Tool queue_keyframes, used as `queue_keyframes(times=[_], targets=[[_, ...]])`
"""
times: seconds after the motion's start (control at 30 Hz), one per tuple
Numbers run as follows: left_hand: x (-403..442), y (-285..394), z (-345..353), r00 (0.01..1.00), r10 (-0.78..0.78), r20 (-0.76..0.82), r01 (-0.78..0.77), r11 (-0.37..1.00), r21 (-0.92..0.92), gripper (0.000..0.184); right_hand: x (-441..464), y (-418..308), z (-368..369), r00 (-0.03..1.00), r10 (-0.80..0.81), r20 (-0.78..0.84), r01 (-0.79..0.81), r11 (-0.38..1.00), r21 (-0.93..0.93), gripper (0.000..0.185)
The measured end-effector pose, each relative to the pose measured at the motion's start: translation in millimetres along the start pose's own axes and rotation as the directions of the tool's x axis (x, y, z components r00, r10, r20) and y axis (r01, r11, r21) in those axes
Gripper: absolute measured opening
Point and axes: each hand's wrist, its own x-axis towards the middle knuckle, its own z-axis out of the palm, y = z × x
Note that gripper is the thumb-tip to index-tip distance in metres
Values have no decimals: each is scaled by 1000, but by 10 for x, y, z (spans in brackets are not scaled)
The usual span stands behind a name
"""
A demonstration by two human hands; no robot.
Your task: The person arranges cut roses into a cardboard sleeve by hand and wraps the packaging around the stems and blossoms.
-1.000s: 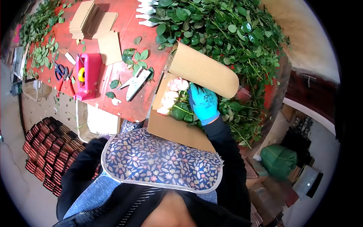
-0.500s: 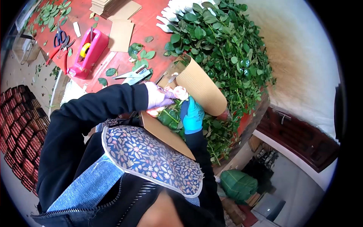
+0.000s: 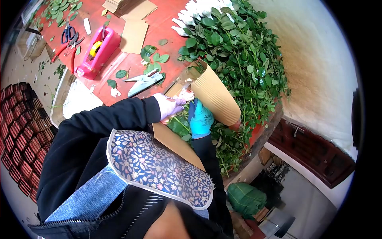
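Observation:
My left hand (image 3: pixel 169 106), in a pale purple glove, has its fingers closed among pale pink roses (image 3: pixel 185 95). Just right of it, my right hand (image 3: pixel 201 120) in a blue-palmed glove is wrapped round rose stems below the blooms; exactly which stems is hidden. Green leaves (image 3: pixel 179 126) show beneath both hands. The flowers lie between a curved sheet of corrugated cardboard (image 3: pixel 217 95) on the far right side and a brown cardboard flap (image 3: pixel 179 146) nearest my body. A silver hand stapler (image 3: pixel 145 82) rests on the red table beyond my left hand.
A large heap of leafy stems (image 3: pixel 242 59) with white-wrapped heads (image 3: pixel 191 16) covers the table's right. At left stand a pink tape dispenser (image 3: pixel 99 51), scissors (image 3: pixel 68 35) and red-handled pruners (image 3: pixel 72 49). Cardboard sheets (image 3: pixel 134 36) and loose leaves (image 3: pixel 153 59) lie farther back.
Both hands stay close together at the roses. The bloom between them has shifted slightly up and away, and the view has tilted a little.

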Motion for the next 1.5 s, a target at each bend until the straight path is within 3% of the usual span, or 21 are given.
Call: queue_keyframes(times=[0.03,0.1,0.2,0.3,0.4,0.43,0.5,0.63,0.67,0.8,0.9,0.97,1.03,1.07,1.17,1.2,1.23,1.3,1.37,1.43,1.5], targets=[[-7,24,-36,999,-8,-37,7,999,-33,32,12,-27,-17,1000,2,2,-2,1000,-2,20],[-27,52,-156,988,128,86,-141,977,159,57,23,-66,-66,994,38,99,-29,995,-93,23],[-20,57,-202,982,164,96,-180,966,188,59,45,-83,-97,981,75,177,-40,980,-197,21],[19,25,-146,972,231,-45,-221,962,163,54,58,-104,-112,959,115,257,-54,971,-232,24],[134,47,-155,979,192,-69,-180,972,151,47,53,-82,-116,958,93,272,-34,976,-214,27],[166,52,-157,977,203,-65,-192,969,155,47,38,-68,-143,959,102,264,-44,975,-218,27],[226,55,-167,962,201,-184,-188,978,86,42,13,-62,-248,984,-67,164,94,982,-162,32],[222,75,-162,969,176,-174,-162,982,94,44,98,-273,-714,984,-53,169,77,988,-134,34],[230,80,-153,980,139,-142,-136,990,30,46,97,-285,-771,957,10,289,26,992,-121,42],[220,23,-137,991,83,-103,-92,992,-88,42,142,-211,-531,855,70,513,59,971,-231,37],[109,117,-185,982,26,-190,-69,972,-224,40,66,-117,-388,897,23,441,76,976,-206,41],[59,184,-245,991,-1,-134,-28,976,-217,37,30,-106,-392,896,7,443,96,973,-208,43],[17,187,-263,937,281,-208,-307,947,-101,31,24,-93,-380,918,-5,396,87,978,-191,46],[25,216,-264,922,302,-240,-315,949,-16,27,-4,-62,-352,927,0,374,56,989,-137,47],[44,249,-194,943,255,-213,-253,967,35,27,-99,27,-216,957,-39,287,49,998,-26,50],[44,319,-234,980,92,-177,-114,986,-123,31,-76,-39,-263,965,-38,259,28,999,41,53],[53,306,-183,980,73,-186,-101,984,-144,31,-101,-49,-265,958,-50,282,40,998,40,53],[67,279,-65,917,97,-386,-96,995,22,37,-177,-6,-253,925,13,379,32,993,-113,60],[64,295,-15,909,74,-410,-77,997,10,43,-225,71,-212,912,-4,410,51,993,-104,65],[107,334,-97,955,-40,-293,19,997,-73,35,-142,42,-242,944,-65,324,62,998,19,67],[136,326,-6,949,-28,-313,12,998,-54,22,-94,6,-253,954,-99,284,99,995,15,66]])
